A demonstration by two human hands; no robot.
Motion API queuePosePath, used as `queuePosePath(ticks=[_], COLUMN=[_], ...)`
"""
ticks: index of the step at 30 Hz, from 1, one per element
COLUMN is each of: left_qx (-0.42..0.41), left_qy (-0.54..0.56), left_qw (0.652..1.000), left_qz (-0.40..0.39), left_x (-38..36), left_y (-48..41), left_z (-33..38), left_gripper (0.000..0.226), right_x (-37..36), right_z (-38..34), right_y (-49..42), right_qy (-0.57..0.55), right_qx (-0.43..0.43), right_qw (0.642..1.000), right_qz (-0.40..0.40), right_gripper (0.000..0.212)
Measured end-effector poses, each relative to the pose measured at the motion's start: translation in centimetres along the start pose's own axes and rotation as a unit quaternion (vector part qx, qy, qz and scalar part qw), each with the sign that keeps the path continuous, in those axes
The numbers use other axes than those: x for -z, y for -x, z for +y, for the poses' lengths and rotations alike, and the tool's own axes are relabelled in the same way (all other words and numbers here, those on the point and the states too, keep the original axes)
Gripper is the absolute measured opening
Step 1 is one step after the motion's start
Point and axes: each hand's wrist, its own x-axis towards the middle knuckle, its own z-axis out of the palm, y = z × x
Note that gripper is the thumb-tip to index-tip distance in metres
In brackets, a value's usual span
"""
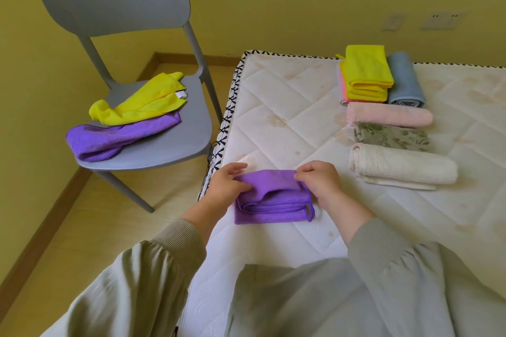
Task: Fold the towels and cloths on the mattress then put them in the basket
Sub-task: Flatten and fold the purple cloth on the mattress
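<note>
Grey-beige sweatshirt sleeves [175,235] fill the bottom of the view. Just past them sits the small purple microfibre cloth [273,208], lying at the near-left corner of the white quilted mattress [273,117]. It's already doubled over a few times. The left hand [226,187] and right hand [320,180] each pinch an end of the top flap between thumb and curled fingers [309,169], looks like to square that flap up with the layers underneath.

Well off to the right, the finished pieces wait in a row, probably parked until basket time: a folded yellow cloth [365,74] stacked on something pink, a rolled blue towel [405,82] just beside it, then a pale pink towel [388,115], a floral grey-green towel [391,137] and a cream towel [402,167].

A loose yellow cloth [142,101] and a loose purple cloth [117,137] are dumped on the grey plastic chair [164,145] beside the bed, likely the to-do pile.

The mattress is stained in spots; yellow walls, wooden floor. No basket in view.
</note>
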Motion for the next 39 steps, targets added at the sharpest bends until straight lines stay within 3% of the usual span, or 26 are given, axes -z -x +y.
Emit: queuePosePath(ticks=[3,5,7,8,12,17,19,22,25,28,30,33,35,37,39], left_qx=[0.002,0.048,0.105,0.121,0.107,0.119,0.105,0.071,-0.005,-0.246,-0.356,-0.339,-0.300,-0.293,-0.297], left_qy=[-0.053,-0.070,-0.078,-0.087,-0.076,-0.007,-0.073,-0.189,-0.330,-0.415,-0.445,-0.560,-0.597,-0.607,-0.613], left_qw=[0.996,0.992,0.989,0.988,0.991,0.989,0.987,0.974,0.941,0.872,0.816,0.756,0.742,0.737,0.731], left_qz=[0.077,0.094,0.064,0.042,-0.003,-0.088,-0.097,-0.103,-0.076,0.081,0.096,-0.013,-0.055,-0.051,-0.043], left_x=[0.0,-0.1,-0.2,-0.2,0.0,1.3,1.6,1.6,1.3,1.1,0.3,-1.5,-2.3,-2.7,-2.7], left_y=[0.4,0.6,1.4,1.9,2.6,2.7,2.6,2.6,2.9,3.0,2.7,2.7,2.7,2.6,2.2], left_z=[0.2,0.3,0.8,1.1,1.3,0.2,-0.3,-0.4,-0.2,-0.7,-1.2,-2.1,-2.9,-3.2,-3.3], left_gripper=[0.039,0.039,0.044,0.047,0.061,0.075,0.084,0.095,0.095,0.069,0.059,0.058,0.056,0.056,0.060], right_x=[-0.2,-0.4,-0.5,-0.6,-0.1,1.3,0.9,0.1,-0.4,-0.2,-0.1,0.1,0.9,1.5,1.1], right_z=[0.6,1.7,2.5,2.3,0.7,0.8,1.2,2.2,2.1,1.3,1.1,0.4,-0.8,-1.8,-2.1], right_y=[0.4,0.2,-0.1,0.5,2.5,2.2,2.1,1.8,2.1,3.1,3.2,3.4,4.1,4.4,4.5], right_qy=[-0.008,-0.044,-0.076,-0.092,-0.060,-0.025,0.013,0.068,0.118,0.177,0.206,0.229,0.362,0.507,0.531], right_qx=[-0.036,-0.086,-0.127,-0.144,-0.184,-0.201,-0.190,-0.164,-0.126,-0.089,-0.076,-0.080,-0.048,0.043,0.167], right_qw=[0.999,0.995,0.988,0.984,0.976,0.970,0.974,0.978,0.980,0.976,0.971,0.963,0.922,0.859,0.830], right_qz=[0.003,-0.019,-0.033,-0.042,-0.094,-0.137,-0.125,-0.106,-0.100,-0.092,-0.090,-0.118,-0.129,-0.052,0.042], right_gripper=[0.024,0.026,0.049,0.051,0.021,0.012,0.017,0.039,0.042,0.031,0.031,0.032,0.033,0.039,0.041])
